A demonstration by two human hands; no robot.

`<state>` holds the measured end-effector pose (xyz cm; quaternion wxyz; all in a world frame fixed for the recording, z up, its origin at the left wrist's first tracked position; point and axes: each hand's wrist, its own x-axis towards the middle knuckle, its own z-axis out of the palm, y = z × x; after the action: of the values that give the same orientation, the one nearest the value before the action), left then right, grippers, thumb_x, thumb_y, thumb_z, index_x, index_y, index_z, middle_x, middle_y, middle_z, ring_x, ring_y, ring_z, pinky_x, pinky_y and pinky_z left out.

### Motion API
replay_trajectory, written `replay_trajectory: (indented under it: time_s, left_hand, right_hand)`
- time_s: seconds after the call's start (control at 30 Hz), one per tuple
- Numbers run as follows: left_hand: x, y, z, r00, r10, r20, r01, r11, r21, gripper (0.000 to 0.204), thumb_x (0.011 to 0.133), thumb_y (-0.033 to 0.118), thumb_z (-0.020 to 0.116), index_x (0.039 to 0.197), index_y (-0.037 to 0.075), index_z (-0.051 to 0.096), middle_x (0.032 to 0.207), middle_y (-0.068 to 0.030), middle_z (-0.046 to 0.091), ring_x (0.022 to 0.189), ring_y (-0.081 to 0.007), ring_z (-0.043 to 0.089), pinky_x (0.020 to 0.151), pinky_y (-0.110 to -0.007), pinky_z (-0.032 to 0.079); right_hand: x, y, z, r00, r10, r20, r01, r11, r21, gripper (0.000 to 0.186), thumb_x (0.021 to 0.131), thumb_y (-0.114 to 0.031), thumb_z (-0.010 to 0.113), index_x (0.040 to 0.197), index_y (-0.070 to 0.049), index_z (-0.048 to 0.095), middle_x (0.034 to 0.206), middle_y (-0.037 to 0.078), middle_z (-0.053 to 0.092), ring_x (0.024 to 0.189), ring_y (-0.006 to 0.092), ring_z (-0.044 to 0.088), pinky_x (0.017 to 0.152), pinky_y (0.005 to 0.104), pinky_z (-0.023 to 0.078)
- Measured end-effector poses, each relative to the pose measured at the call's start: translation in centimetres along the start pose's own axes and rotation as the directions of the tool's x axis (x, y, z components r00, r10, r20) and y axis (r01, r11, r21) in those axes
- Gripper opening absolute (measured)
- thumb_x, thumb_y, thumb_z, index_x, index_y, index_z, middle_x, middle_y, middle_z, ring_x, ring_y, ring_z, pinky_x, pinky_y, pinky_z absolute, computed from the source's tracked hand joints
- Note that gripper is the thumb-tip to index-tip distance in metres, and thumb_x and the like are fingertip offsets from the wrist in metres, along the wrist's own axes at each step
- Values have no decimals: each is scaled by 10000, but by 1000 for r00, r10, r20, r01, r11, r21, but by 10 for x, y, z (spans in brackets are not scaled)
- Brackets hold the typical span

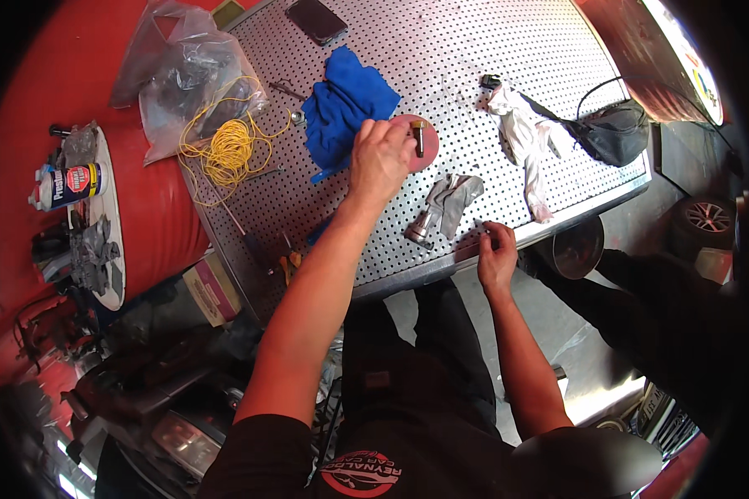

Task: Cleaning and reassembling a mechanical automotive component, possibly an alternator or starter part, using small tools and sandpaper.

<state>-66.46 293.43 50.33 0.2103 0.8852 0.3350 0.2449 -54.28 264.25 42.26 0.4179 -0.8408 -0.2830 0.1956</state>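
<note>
My left hand [380,158] reaches over the left part of a round reddish disc [429,158] on the perforated metal table [449,62]. Its fingers are curled, and what they grip is hidden. Right beside the fingertips, over the disc, is a short dark cylindrical piece with a brass-coloured end [419,140]. By the near table edge my right hand [498,256] has its fingers bent together, with something too small to name at the tips. Between the hands lie a grey crumpled glove or rag [459,200] and a shiny metal cylindrical part [419,228].
A blue cloth [349,100], a phone [317,21], yellow cord [229,151] and a plastic bag [191,75] lie at the left and back. To the right are a white rag [516,125] and a black pouch [609,133]. Another person's dark-clothed leg [632,308] is beyond the right edge.
</note>
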Motion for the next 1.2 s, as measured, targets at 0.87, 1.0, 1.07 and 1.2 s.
replay_trajectory:
  time_s: [0.87,1.0,1.07,1.2]
  left_hand:
    - [97,-154,-130,865,-433,-253,461,885,63,243,840,185,775,998,6,729,830,-167,736,742,-309,710,712,-417,559]
    - [126,-176,-246,808,-532,-252,506,847,-166,271,825,197,799,993,-12,757,856,-159,764,768,-249,727,719,-385,566]
    - [154,-178,-269,840,-468,-275,472,880,-57,154,898,147,766,952,3,755,823,-18,728,719,-105,631,656,-298,510]
    - [200,-185,-331,840,-423,-341,413,905,-105,264,847,246,794,964,10,782,868,-104,774,792,-171,701,747,-342,548]
  right_hand:
    - [26,-3,-44,986,-112,120,118,992,-41,259,1010,-182,688,1193,1,699,1187,158,574,1105,300,599,984,399,493]
    - [26,10,-52,987,-88,136,102,990,-100,266,994,-160,687,1200,8,704,1215,168,583,1138,319,606,1012,420,490]
    - [23,14,-59,991,-75,114,86,992,-93,261,991,-165,691,1189,5,702,1193,172,591,1132,331,608,1008,428,492]
    - [15,9,-51,987,-126,97,135,987,-88,250,981,-167,701,1173,-8,712,1179,173,615,1101,332,627,971,419,510]
